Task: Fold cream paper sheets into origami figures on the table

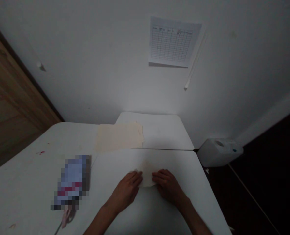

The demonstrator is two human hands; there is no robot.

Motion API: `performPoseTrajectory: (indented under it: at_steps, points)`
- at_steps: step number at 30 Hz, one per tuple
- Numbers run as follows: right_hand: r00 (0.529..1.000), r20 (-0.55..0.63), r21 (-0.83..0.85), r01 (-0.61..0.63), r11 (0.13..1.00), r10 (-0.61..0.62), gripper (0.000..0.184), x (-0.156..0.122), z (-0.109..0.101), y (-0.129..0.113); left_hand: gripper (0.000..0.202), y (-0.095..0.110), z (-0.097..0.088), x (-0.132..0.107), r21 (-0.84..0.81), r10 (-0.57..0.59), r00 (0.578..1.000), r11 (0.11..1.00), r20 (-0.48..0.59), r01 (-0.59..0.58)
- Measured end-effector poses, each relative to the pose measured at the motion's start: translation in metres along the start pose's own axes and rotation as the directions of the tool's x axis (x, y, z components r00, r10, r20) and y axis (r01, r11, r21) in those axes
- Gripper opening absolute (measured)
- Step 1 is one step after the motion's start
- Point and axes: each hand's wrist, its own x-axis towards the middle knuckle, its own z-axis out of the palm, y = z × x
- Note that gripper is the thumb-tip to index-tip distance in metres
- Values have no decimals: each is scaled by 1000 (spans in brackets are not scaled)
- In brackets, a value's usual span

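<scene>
Both my hands rest on a small pale sheet of paper [148,174] lying on the white table [106,169]. My left hand [126,192] lies flat with its fingers stretched onto the paper's left edge. My right hand [166,186] presses flat on the paper's right edge, fingers pointing left. The fingertips of the two hands are a short gap apart. The paper's near part is hidden under the fingers.
A cream folder or sheet stack [120,136] lies farther back. A blurred-out flat object [71,181] sits to the left, with pink-handled scissors [66,218] below it. A white bin [219,151] stands at the right. A printed chart [172,42] hangs on the wall.
</scene>
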Motion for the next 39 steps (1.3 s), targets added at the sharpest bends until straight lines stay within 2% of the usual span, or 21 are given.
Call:
performPoseTrajectory:
  at_steps: [7,22,31,39]
  points:
    - [996,-80,50,-27,998,31,35,-3,2,-1,34,6,2,1,-24,-10,996,1000,-84,8]
    - [968,-242,87,-38,996,58,23,-25,8,13,27,-1,1,-25,-40,-70,967,997,-245,63]
    - [964,-248,146,-58,988,93,22,-24,7,14,26,-2,3,-30,-86,-119,948,992,-294,97]
    - [951,-240,242,-133,961,192,21,-22,8,15,22,0,-5,-24,-212,-252,914,959,-319,190]
